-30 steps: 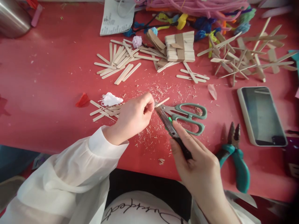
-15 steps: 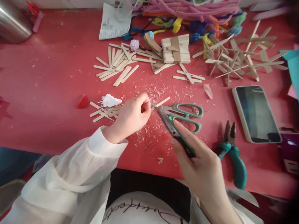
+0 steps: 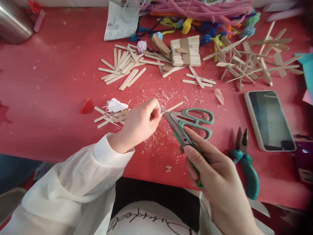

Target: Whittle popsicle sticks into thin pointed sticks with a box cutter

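Note:
My left hand (image 3: pixel 141 122) is closed in a pinch on a thin wooden craft stick (image 3: pixel 174 107), whose far part sticks out to the right. In my right hand (image 3: pixel 210 166) is a green and black utility knife (image 3: pixel 182 132), gripped around its handle. Its blade meets the stick just right of my left fingers. Scissors with grey-green handles (image 3: pixel 198 120) lie on the table behind the knife, their blades partly hidden. Wood shavings (image 3: pixel 156 140) are strewn around and below my hands. Several cut sticks (image 3: pixel 107 117) and a crumpled white piece (image 3: pixel 116 105) lie left of my left hand.
Pliers (image 3: pixel 243 160) and a phone (image 3: pixel 270 120) lie at the right. Craft sticks (image 3: pixel 124 65), a banded stick bundle (image 3: pixel 185 50) and a tangle of joined sticks (image 3: pixel 254 58) spread across the back. Pink pipe cleaners (image 3: pixel 200 11) and a metal bottle (image 3: pixel 14 23) stand behind.
The stick has shifted slightly to the right with my left hand. My right hand has moved a little right and down, and the knife has turned to show more of its flat side.

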Demonstrator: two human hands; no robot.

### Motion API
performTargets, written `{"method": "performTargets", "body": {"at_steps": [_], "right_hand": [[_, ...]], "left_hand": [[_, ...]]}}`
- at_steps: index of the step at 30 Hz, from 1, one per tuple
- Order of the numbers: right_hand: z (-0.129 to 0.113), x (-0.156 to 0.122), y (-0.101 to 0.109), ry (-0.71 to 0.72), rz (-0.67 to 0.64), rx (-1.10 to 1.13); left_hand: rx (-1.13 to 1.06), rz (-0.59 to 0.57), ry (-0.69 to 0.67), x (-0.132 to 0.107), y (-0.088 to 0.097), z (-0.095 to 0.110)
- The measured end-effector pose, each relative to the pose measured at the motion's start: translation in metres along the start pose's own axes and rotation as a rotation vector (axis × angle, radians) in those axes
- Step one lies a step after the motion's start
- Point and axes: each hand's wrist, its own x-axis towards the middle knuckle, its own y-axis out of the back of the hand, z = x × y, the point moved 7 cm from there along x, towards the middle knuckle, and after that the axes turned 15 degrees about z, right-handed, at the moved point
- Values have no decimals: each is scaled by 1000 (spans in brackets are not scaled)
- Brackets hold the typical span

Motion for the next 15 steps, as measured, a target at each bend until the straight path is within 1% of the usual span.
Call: {"method": "performTargets", "body": {"at_steps": [3,7,9,12,14,15], "right_hand": [[-6,-2,2,162,17,-131],[-19,-6,-3,470,54,-343],[-26,-10,-6,619,106,-435],[-36,-17,-11,840,219,-572],[-39,-21,-13,934,278,-658],[-40,-21,-13,957,291,-687]], "left_hand": [[-1,6,-22,-1,0,2],[3,11,-32,-1,1,4],[7,7,-23,0,0,4],[27,-1,6,1,0,3],[35,-5,21,1,0,2],[31,-6,25,1,0,2]]}}
